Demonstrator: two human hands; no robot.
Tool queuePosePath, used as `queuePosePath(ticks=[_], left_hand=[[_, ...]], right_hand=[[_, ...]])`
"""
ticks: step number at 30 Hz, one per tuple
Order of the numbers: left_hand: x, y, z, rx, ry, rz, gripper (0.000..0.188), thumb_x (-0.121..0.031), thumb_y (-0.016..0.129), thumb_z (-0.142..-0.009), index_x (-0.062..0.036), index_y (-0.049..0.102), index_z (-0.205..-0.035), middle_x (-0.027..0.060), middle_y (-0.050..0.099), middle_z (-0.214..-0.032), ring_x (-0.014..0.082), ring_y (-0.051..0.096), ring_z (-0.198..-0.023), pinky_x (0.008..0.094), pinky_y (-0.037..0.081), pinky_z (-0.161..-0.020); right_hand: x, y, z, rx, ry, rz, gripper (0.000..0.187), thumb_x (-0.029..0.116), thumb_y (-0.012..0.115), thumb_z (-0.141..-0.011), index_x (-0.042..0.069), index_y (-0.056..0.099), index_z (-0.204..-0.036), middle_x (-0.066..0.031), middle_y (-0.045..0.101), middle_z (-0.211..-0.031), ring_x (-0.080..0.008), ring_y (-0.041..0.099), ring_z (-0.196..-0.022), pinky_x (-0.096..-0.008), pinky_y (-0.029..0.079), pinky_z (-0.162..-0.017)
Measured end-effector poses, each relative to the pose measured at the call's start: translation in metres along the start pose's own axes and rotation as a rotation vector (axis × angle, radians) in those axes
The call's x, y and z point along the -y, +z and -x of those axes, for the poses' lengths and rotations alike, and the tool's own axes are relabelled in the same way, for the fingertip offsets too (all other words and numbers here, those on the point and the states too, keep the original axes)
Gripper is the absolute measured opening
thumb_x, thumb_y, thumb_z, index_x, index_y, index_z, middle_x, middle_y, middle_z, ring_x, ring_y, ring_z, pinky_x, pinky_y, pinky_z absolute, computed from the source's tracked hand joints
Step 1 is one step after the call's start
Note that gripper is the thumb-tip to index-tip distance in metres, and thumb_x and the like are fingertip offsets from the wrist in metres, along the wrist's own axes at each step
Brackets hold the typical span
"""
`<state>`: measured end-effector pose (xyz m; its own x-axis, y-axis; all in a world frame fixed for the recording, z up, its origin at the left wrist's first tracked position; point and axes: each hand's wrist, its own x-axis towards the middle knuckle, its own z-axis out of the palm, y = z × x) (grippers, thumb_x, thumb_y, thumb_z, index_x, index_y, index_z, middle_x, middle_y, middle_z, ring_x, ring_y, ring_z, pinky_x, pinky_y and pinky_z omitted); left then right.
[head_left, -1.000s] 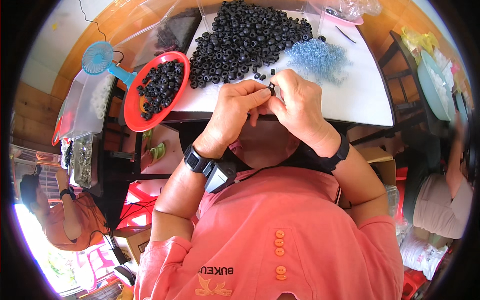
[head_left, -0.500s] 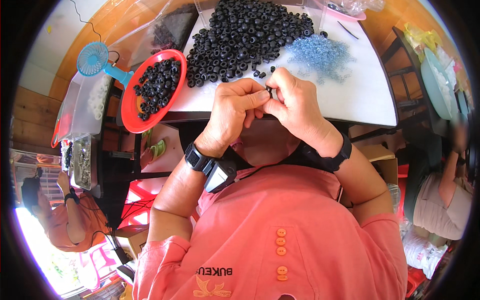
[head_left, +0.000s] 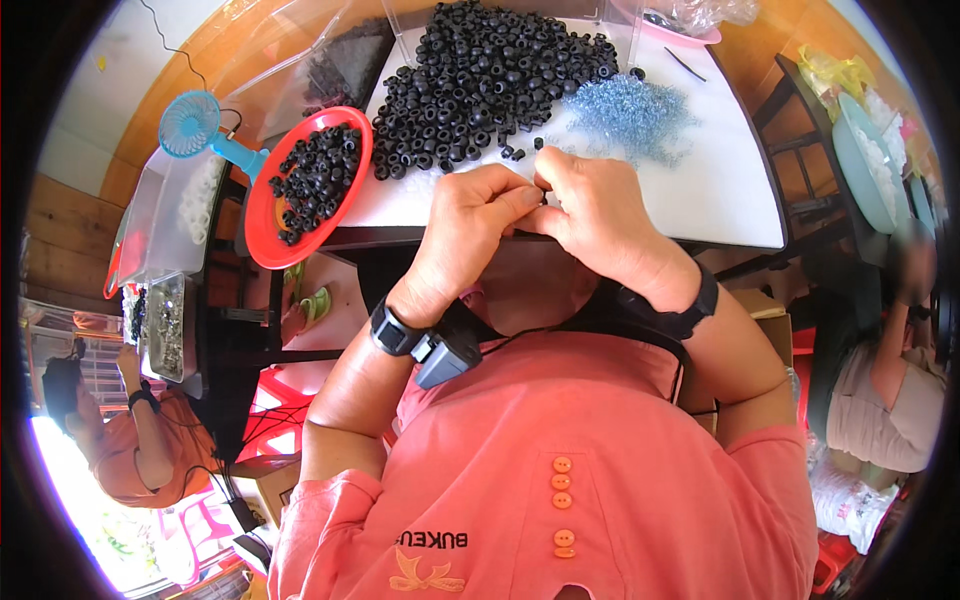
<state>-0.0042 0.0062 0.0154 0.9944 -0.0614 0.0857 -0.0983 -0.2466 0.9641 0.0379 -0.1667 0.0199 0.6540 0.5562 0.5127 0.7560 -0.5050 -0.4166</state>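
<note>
Above the table's near edge, my left hand (head_left: 462, 222) and my right hand (head_left: 603, 212) meet, fingertips closed around a small black plastic piece (head_left: 543, 198). Fingers mostly cover it, so its exact shape is hidden. Just beyond my hands lie a few loose black pieces (head_left: 518, 154). A large heap of round, hollow black plastic parts (head_left: 480, 85) spreads behind them on the white tabletop (head_left: 715, 190). To its right is a loose pile of tiny clear bluish pieces (head_left: 632, 112). A red dish (head_left: 260, 215) of similar black parts sits at the table's left edge.
A blue fan (head_left: 190, 125) stands left of the dish. A thin black strip (head_left: 685, 63) and a pink tray (head_left: 690, 38) are at the far right. Co-workers sit on both sides, the right one near a teal basin (head_left: 862, 150) with white pieces. A cord hangs by my left wrist.
My fingers have closed further over the small black piece, which shows less now. Both hands have dipped slightly toward me, and the left wrist has turned a little.
</note>
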Motion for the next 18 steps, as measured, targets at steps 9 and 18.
queuePosePath(ticks=[9,18], left_hand=[[0.016,0.005,0.0,-0.089,0.623,-0.455,0.016,0.004,0.068,-0.076,-0.0023,0.066,-0.09,0.0083,0.062,-0.092,0.0299,0.053,-0.088,0.0377,0.046,-0.079],[0.02,-0.001,-0.008,-0.023,0.656,-0.517,0.02,0.007,0.064,-0.076,-0.0033,0.066,-0.093,0.0095,0.06,-0.093,0.0309,0.053,-0.086,0.0402,0.046,-0.077]], right_hand=[[-0.002,-0.009,-0.024,0.357,0.065,0.147,0.017,0.016,0.074,-0.069,0.001,0.068,-0.072,-0.0195,0.066,-0.072,-0.0391,0.067,-0.073,-0.0473,0.052,-0.064],[-0.018,-0.01,-0.031,0.367,0.315,-0.13,0.019,0.016,0.08,-0.063,0.003,0.071,-0.074,-0.0185,0.067,-0.075,-0.0362,0.066,-0.071,-0.0433,0.052,-0.064]])
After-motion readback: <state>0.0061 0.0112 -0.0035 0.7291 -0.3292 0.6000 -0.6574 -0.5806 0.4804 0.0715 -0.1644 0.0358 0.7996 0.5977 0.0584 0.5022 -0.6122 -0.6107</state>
